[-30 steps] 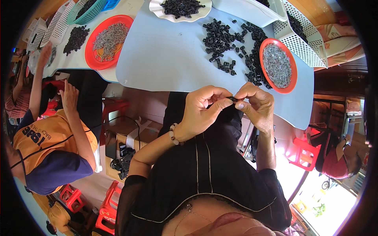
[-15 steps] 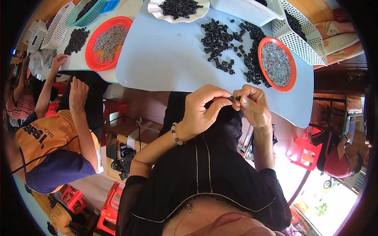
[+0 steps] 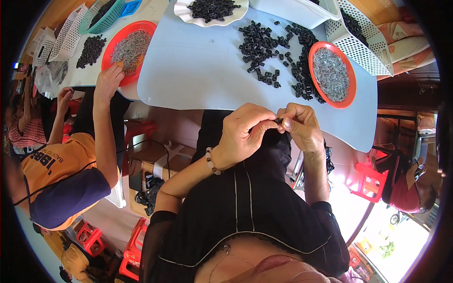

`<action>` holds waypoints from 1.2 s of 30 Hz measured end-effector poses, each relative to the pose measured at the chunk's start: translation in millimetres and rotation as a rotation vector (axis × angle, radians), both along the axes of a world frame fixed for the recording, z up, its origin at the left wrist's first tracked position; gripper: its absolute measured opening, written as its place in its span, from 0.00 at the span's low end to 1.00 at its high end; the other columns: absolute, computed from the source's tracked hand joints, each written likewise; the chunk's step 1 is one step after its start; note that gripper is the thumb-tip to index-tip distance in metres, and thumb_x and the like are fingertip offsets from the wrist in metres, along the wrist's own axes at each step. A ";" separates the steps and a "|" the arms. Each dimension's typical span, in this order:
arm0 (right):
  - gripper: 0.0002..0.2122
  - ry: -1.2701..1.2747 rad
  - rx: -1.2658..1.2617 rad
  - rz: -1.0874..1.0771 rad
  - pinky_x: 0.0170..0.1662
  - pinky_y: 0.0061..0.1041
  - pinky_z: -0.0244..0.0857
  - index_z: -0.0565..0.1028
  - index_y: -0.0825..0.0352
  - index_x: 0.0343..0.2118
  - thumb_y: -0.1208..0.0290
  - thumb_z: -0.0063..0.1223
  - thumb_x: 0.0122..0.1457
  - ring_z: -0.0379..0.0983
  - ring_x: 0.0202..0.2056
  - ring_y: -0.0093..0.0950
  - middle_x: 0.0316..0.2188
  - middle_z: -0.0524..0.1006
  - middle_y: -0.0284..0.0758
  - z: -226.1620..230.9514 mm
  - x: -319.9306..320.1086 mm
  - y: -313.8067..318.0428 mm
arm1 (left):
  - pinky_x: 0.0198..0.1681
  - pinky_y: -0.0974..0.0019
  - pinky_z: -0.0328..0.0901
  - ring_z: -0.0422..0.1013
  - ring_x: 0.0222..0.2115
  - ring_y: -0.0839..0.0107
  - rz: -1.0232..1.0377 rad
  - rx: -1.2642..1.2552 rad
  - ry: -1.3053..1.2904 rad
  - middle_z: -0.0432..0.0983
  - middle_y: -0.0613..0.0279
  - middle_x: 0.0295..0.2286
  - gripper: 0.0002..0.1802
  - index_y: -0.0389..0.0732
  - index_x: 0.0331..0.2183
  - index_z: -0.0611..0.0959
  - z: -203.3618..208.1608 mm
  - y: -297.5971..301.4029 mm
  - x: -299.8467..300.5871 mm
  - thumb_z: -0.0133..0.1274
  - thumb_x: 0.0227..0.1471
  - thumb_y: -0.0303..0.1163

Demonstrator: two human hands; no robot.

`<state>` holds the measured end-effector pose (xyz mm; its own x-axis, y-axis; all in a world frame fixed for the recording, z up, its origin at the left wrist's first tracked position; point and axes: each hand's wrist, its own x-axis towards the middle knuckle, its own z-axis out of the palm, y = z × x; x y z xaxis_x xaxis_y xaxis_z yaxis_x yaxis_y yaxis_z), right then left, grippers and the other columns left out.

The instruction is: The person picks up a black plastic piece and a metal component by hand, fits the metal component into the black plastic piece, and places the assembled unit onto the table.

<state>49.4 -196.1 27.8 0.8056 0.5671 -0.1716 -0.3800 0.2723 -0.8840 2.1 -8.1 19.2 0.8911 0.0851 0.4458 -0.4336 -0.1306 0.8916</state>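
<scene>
Just off the table's near edge, over my lap, my left hand (image 3: 246,132) and my right hand (image 3: 302,126) meet fingertip to fingertip. Pinched between them is a small black plastic part (image 3: 279,121), mostly covered by the fingers. Both hands are closed on it with thumb and forefinger. On the tabletop beyond lies a loose heap of small black plastic parts (image 3: 258,47). To its right is an orange-red plate (image 3: 353,89) filled with small clear or silvery pieces (image 3: 331,74).
A scalloped white dish (image 3: 181,16) of black parts stands at the back. White baskets (image 3: 377,49) fill the far right. At left, a co-worker's hand (image 3: 109,80) reaches to a red plate (image 3: 107,59) of silvery pieces. A red stool (image 3: 368,181) stands at right.
My fingertips have come closer together, closing the gap around the black part. At left, the co-worker's hand has moved up to the red plate.
</scene>
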 end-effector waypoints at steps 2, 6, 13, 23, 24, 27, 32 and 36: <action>0.08 -0.008 -0.039 0.003 0.33 0.19 0.64 0.75 0.71 0.26 0.73 0.63 0.55 0.71 0.27 0.20 0.24 0.77 0.35 1.8 0.1 -0.5 | 0.30 0.71 0.69 0.75 0.25 0.71 0.034 0.075 -0.051 0.79 0.59 0.28 0.09 0.35 0.31 0.83 1.8 -0.7 -1.0 0.61 0.45 0.15; 0.06 0.003 -0.112 0.015 0.31 0.18 0.64 0.75 0.71 0.25 0.77 0.62 0.54 0.72 0.27 0.20 0.24 0.77 0.35 3.6 2.0 -0.7 | 0.28 0.70 0.68 0.74 0.25 0.70 0.042 0.130 -0.073 0.79 0.59 0.27 0.10 0.35 0.31 0.83 5.0 0.3 -1.6 0.61 0.44 0.14; 0.05 -0.045 -0.218 -0.005 0.31 0.17 0.65 0.75 0.71 0.25 0.78 0.62 0.53 0.73 0.26 0.19 0.24 0.78 0.35 2.2 2.7 3.6 | 0.27 0.70 0.67 0.73 0.25 0.67 0.092 0.206 -0.140 0.78 0.60 0.27 0.11 0.36 0.31 0.82 -2.8 -3.1 1.3 0.61 0.42 0.14; 0.19 0.080 0.058 0.054 0.35 0.21 0.65 0.75 0.72 0.36 0.57 0.60 0.58 0.71 0.29 0.22 0.28 0.76 0.33 12.1 8.3 7.6 | 0.31 0.71 0.69 0.74 0.27 0.71 0.056 -0.019 -0.040 0.78 0.59 0.28 0.09 0.37 0.33 0.83 6.7 -0.8 7.8 0.63 0.46 0.18; 0.19 0.078 0.060 0.056 0.35 0.21 0.65 0.75 0.72 0.36 0.57 0.60 0.58 0.71 0.29 0.22 0.28 0.76 0.33 10.6 7.4 7.6 | 0.31 0.71 0.69 0.74 0.27 0.71 0.058 -0.018 -0.042 0.78 0.59 0.28 0.09 0.37 0.33 0.83 7.4 -0.1 7.4 0.63 0.46 0.18; 0.21 0.152 0.071 0.055 0.37 0.22 0.65 0.75 0.73 0.42 0.55 0.56 0.61 0.71 0.32 0.24 0.30 0.76 0.34 5.1 4.3 7.5 | 0.32 0.71 0.69 0.75 0.29 0.71 0.043 -0.021 -0.026 0.77 0.59 0.31 0.10 0.37 0.34 0.83 8.1 2.8 6.6 0.64 0.45 0.19; 0.22 0.180 0.112 0.096 0.39 0.23 0.65 0.76 0.75 0.45 0.56 0.56 0.61 0.71 0.34 0.24 0.33 0.77 0.36 -4.2 2.9 4.2 | 0.32 0.73 0.71 0.75 0.28 0.73 0.035 0.086 -0.061 0.75 0.58 0.34 0.11 0.36 0.35 0.83 6.5 2.4 6.0 0.64 0.45 0.19; 0.21 0.203 0.130 0.094 0.40 0.24 0.65 0.76 0.75 0.44 0.58 0.56 0.61 0.71 0.36 0.24 0.34 0.78 0.37 2.1 2.6 4.5 | 0.29 0.69 0.70 0.75 0.27 0.70 -0.003 0.026 -0.031 0.73 0.59 0.34 0.12 0.37 0.36 0.82 11.3 -2.3 3.5 0.62 0.46 0.19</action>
<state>52.0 -191.6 29.9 0.7046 0.6660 -0.2447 -0.5750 0.3339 -0.7469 5.6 -10.4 30.5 0.8770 0.0705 0.4753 -0.4614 -0.1524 0.8740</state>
